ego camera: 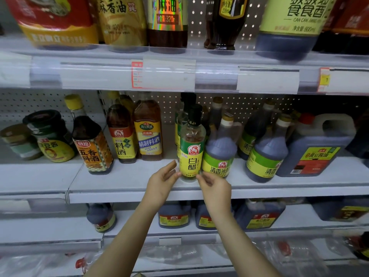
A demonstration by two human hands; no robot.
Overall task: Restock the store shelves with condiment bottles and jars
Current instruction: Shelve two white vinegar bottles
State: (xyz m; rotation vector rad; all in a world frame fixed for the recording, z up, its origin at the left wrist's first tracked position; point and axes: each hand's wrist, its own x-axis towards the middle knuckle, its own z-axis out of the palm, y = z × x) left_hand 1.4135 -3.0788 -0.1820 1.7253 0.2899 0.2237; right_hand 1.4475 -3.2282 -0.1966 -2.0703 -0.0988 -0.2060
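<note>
A clear white-vinegar bottle (192, 152) with a green-and-yellow label and black cap stands upright near the front of the middle shelf (123, 182). My left hand (162, 179) is at its lower left, fingers spread, fingertips touching or almost touching the base. My right hand (214, 186) is at its lower right, fingers loosely curled, tips at the bottle's bottom edge. Neither hand wraps around the bottle.
Cooking-wine bottles (148, 130) stand left of a gap beside the vinegar. Dark rice-vinegar bottles (220, 148) and a soy-sauce jug (317, 146) stand to the right. Jars (51, 136) sit at far left. Large bottles fill the upper shelf (119, 72); dark jugs (173, 215) line the lower one.
</note>
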